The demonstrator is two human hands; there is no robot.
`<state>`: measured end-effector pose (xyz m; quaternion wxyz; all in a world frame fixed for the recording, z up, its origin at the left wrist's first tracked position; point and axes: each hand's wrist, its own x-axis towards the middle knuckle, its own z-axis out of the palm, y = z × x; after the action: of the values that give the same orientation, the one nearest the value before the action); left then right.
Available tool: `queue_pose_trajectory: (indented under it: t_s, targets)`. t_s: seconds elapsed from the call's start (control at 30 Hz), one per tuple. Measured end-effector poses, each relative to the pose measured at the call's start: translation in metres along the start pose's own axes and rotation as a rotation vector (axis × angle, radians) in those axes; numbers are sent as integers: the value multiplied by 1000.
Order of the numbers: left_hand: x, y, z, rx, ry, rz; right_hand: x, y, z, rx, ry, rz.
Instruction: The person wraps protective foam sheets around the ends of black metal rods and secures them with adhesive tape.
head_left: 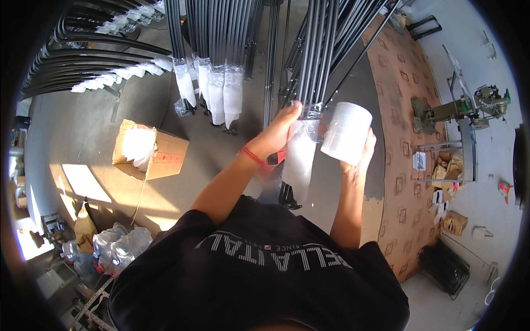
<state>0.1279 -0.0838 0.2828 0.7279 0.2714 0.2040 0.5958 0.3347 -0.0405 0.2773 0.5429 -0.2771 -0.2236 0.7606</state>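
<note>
A bundle of black metal tubes (317, 60) comes toward me from the far side, its near end covered by a white foam wrap (298, 160). My left hand (280, 129) grips the bundle at the upper edge of the foam, thumb on top and the other fingers mostly hidden. In my right hand (361, 154) is a thick roll of clear wrapping film (346, 132), held just right of the bundle. A short strip of film (322, 124) stretches from the roll to the tubes, where shiny film circles the foam's top. Dark tube ends (287, 196) stick out below the foam.
More black tubes with foam-wrapped ends (225, 94) hang at the far middle, and bent ones (105, 66) at the far left. An open cardboard box (168, 157) with white foam stands left. Plastic-wrapped items (121, 243) lie near left; a green machine (441, 113) stands right.
</note>
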Motion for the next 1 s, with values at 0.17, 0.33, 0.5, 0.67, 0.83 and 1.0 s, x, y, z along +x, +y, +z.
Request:
queue_pose_trajectory:
  t_s: [0.17,0.33,0.5,0.67,0.83,1.0]
  targets:
    - [-4,1,0,27,115,-17,13,15,21,98,-73,135]
    - [-8,7,0,31,149,-23,20,30,10,-49,-245,76]
    - [-11,9,-3,63,169,-15,8,8,29,-573,-176,89]
    - [-9,10,-8,267,207,8,0,5,61,-952,-175,58]
    - [-12,21,-8,83,153,21,9,16,48,-691,-70,119]
    - [-5,35,-2,360,117,37,55,70,32,-472,-282,281]
